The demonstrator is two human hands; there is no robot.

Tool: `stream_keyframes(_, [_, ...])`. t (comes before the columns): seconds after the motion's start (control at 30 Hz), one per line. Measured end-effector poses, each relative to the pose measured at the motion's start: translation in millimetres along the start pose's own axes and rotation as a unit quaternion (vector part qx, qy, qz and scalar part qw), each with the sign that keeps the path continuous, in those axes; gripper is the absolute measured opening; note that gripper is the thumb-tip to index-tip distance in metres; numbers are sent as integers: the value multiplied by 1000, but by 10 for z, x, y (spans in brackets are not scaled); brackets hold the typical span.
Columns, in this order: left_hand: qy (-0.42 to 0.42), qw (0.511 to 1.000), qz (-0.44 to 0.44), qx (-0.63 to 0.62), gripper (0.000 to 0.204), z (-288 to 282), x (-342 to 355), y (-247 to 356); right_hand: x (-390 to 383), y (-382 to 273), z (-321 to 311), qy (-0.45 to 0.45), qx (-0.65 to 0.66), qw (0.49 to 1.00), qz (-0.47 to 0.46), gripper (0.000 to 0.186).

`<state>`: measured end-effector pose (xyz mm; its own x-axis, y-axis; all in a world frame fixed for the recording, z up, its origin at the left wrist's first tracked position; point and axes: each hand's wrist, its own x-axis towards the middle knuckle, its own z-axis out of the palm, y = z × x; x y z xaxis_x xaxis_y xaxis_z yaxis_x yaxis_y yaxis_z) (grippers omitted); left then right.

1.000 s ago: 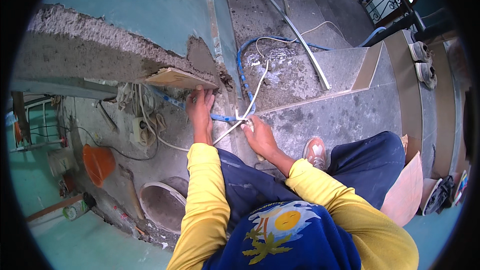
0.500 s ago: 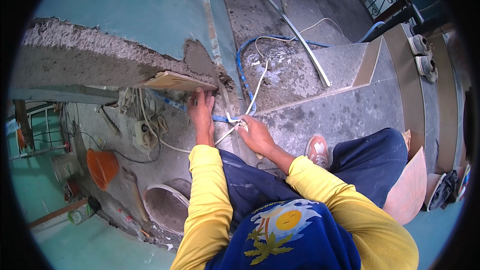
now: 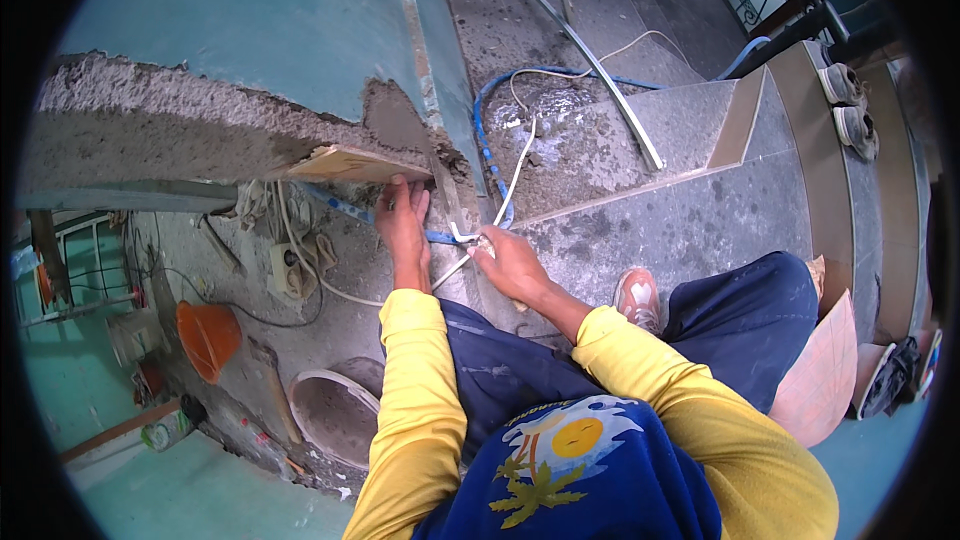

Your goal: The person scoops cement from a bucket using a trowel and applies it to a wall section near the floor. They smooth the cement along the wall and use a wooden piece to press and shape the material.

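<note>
My left hand [image 3: 405, 220] is under a thin wooden board [image 3: 355, 166] lodged along the broken plaster ledge [image 3: 200, 130]; its fingers reach up and press on the board's underside. My right hand [image 3: 510, 265] is closed around a small tool whose pale handle end [image 3: 521, 305] shows below it; its metal part is mostly hidden. Just left of that hand is a bent white piece [image 3: 465, 236], too small to identify. A white cord [image 3: 520, 165] and a blue hose [image 3: 483, 150] run beside both hands, near a narrow strip at the wall's corner [image 3: 425, 70].
Steps [image 3: 830, 220] with shoes [image 3: 855, 130] are on the right; a long metal strip [image 3: 620, 105] lies on the landing [image 3: 560, 0]. At lower left are an orange bucket [image 3: 205, 340], a pale bucket [image 3: 330, 410], a hammer-like tool [image 3: 275, 390] and a socket box [image 3: 290, 265].
My right hand has shifted slightly left with the tool, nearer the wall's corner. My left hand stays under the board. The view has moved slightly.
</note>
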<state>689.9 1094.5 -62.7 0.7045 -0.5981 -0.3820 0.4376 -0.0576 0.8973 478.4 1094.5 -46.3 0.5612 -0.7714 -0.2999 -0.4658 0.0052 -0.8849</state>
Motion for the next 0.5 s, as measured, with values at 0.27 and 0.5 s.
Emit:
stream_keyframes(0.27, [2, 1000, 14, -8, 68, 45, -29, 13, -181, -223, 31, 108, 70, 987, -101, 39])
stream_keyframes(0.5, [3, 1000, 3, -18, 64, 5, 5, -13, -65, -103, -41, 73, 43, 996, -10, 40])
